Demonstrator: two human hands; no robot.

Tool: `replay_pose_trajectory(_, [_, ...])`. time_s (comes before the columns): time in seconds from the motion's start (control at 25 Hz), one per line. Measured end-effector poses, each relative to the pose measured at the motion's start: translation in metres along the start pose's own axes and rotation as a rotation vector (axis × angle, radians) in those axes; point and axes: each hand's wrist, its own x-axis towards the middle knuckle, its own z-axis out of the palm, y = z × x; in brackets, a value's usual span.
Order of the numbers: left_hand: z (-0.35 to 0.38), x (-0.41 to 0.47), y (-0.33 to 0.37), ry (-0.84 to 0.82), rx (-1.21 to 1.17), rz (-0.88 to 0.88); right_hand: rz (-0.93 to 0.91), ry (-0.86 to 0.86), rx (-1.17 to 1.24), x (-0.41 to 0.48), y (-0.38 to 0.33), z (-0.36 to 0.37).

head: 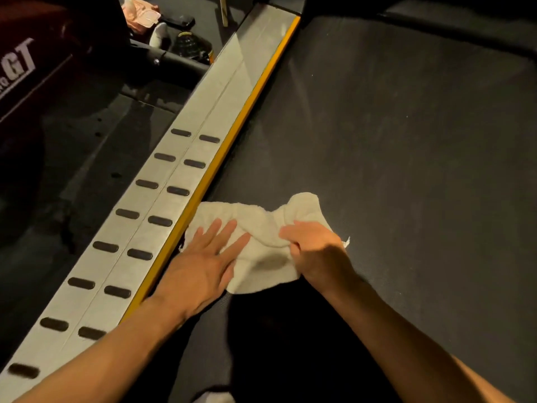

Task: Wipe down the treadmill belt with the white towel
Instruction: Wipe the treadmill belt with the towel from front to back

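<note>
The white towel lies crumpled on the dark treadmill belt, close to the belt's left edge. My left hand rests flat on the towel's left part, fingers spread and pointing away from me. My right hand pinches a bunched fold of the towel's right part between fingers and thumb. The towel's near edge lies on the belt between my two wrists.
A grey side rail with dark oval grip pads and a yellow strip runs along the belt's left edge. Beyond it is dark floor, a maroon machine marked "GT", and small items at the far end.
</note>
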Motion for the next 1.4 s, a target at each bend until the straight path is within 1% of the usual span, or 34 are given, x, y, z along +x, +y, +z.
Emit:
replay_pose_trajectory(0.04, [0.003,0.004,-0.003,0.012,-0.004,-0.007,-0.012,-0.033,-0.030,0.007,-0.003,0.005])
replay_pose_trajectory(0.12, [0.005,0.007,-0.001,0.000,-0.014,-0.077,-0.015,-0.140,-0.145,0.010,-0.015,0.011])
replay_pose_trajectory(0.16, [0.004,0.008,0.005,-0.019,-0.005,-0.102,-0.012,-0.175,-0.163,0.004,-0.020,0.009])
replay_pose_trajectory(0.24, [0.001,0.007,0.018,-0.073,0.069,-0.070,-0.008,-0.194,-0.110,-0.015,-0.017,0.005])
replay_pose_trajectory(0.28, [0.002,0.005,0.022,-0.090,0.096,-0.014,0.008,-0.177,-0.083,-0.024,-0.013,0.002])
replay_pose_trajectory(0.36, [0.008,0.005,0.022,-0.090,0.092,0.091,0.056,-0.081,-0.055,-0.029,-0.002,-0.001])
replay_pose_trajectory(0.4, [0.005,0.009,0.018,-0.079,0.117,0.105,0.087,-0.056,-0.047,-0.023,-0.003,-0.004])
replay_pose_trajectory(0.44, [0.004,0.015,0.015,-0.027,0.138,0.112,0.113,-0.047,-0.068,-0.013,-0.003,-0.004])
replay_pose_trajectory(0.52, [0.006,0.020,0.013,0.006,0.136,0.066,0.155,-0.096,-0.142,0.000,-0.007,0.001])
replay_pose_trajectory(0.56, [0.004,0.021,0.016,-0.034,0.111,0.047,0.136,-0.112,-0.161,0.000,-0.014,0.001])
replay_pose_trajectory(0.6, [0.008,0.019,0.017,0.009,0.121,0.065,0.106,-0.100,-0.164,-0.007,-0.016,0.002])
replay_pose_trajectory(0.68, [0.012,0.014,0.024,0.062,0.140,0.184,0.071,-0.096,-0.126,-0.029,-0.008,0.001])
replay_pose_trajectory(0.72, [0.011,0.013,0.029,0.041,0.130,0.252,0.076,-0.094,-0.144,-0.039,0.000,0.000])
replay_pose_trajectory(0.76, [0.011,0.015,0.034,0.019,0.106,0.269,0.089,-0.072,-0.158,-0.042,0.008,-0.004])
replay_pose_trajectory(0.8, [0.005,0.020,0.040,-0.004,0.078,0.223,0.107,-0.025,-0.160,-0.039,0.014,-0.007])
replay_pose_trajectory(0.88, [-0.002,0.035,0.048,0.001,0.040,0.128,0.140,0.042,-0.171,-0.026,0.020,-0.010])
replay_pose_trajectory(0.92, [-0.005,0.040,0.050,-0.012,0.003,0.106,0.139,0.063,-0.191,-0.021,0.021,-0.008])
replay_pose_trajectory(0.96, [-0.006,0.043,0.050,-0.036,-0.039,0.106,0.129,0.061,-0.186,-0.022,0.021,-0.004])
replay_pose_trajectory(1.0, [-0.003,0.043,0.049,-0.013,-0.065,0.138,0.126,0.023,-0.166,-0.027,0.021,-0.002])
replay_pose_trajectory(1.04, [0.001,0.043,0.050,0.020,-0.065,0.189,0.114,-0.041,-0.141,-0.038,0.021,-0.003])
replay_pose_trajectory(1.12, [0.013,0.043,0.056,0.117,-0.013,0.322,0.105,-0.053,-0.147,-0.064,0.030,-0.011])
replay_pose_trajectory(1.16, [0.021,0.046,0.060,0.158,-0.003,0.382,0.152,-0.035,-0.157,-0.071,0.037,-0.017])
replay_pose_trajectory(1.2, [0.024,0.054,0.065,0.188,0.018,0.422,0.243,-0.018,-0.155,-0.073,0.044,-0.023])
replay_pose_trajectory(1.24, [0.025,0.065,0.072,0.205,0.041,0.425,0.329,0.005,-0.155,-0.071,0.048,-0.029])
replay_pose_trajectory(1.28, [0.022,0.077,0.078,0.200,0.049,0.392,0.386,0.036,-0.167,-0.067,0.049,-0.032])
replay_pose_trajectory(1.36, [0.024,0.094,0.087,0.174,-0.021,0.328,0.417,0.059,-0.210,-0.066,0.048,-0.031])
replay_pose_trajectory(1.4, [0.028,0.092,0.091,0.176,-0.065,0.329,0.393,0.059,-0.230,-0.073,0.046,-0.029])
